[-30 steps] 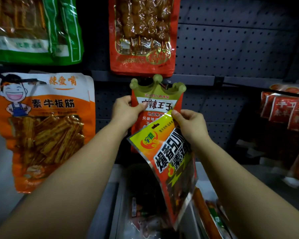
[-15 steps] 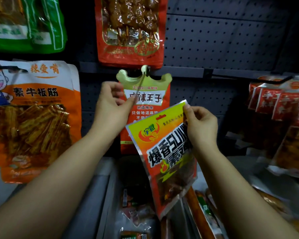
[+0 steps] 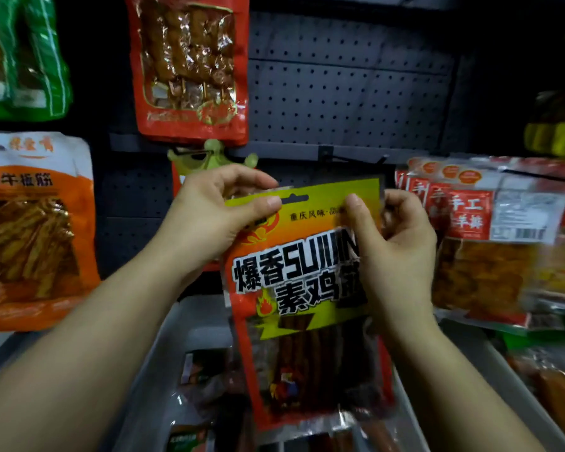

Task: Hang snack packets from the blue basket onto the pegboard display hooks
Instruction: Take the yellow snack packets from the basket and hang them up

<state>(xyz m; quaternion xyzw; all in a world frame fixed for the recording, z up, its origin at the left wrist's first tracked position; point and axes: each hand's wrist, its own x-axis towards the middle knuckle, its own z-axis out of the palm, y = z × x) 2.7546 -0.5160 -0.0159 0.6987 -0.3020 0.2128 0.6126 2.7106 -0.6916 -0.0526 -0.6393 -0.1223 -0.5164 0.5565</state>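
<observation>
Packet: a red and yellow snack packet (image 3: 304, 298) is held up in front of the pegboard (image 3: 346, 93), almost straight, with its hang slot at the top and its bottom end low over the basket.
Left hand: the left hand (image 3: 216, 216) pinches the packet's top left corner, thumb on the front beside the slot.
Right hand: the right hand (image 3: 392, 243) grips the packet's right edge, thumb across the front, fingers curled behind.
Hook: a black hook (image 3: 353, 156) sticks out from the board rail just above the packet.
Crown packet: a packet with a green crown top (image 3: 209, 158) hangs behind the left hand.
Skewer packet: a red one (image 3: 190, 66) hangs higher up.
Left side: an orange packet (image 3: 33, 230) hangs by the board's left edge.
Right side: red packets (image 3: 477, 236) hang in a row.
Basket: the basket (image 3: 163, 353) below holds more packets; it looks grey in the dim light.
</observation>
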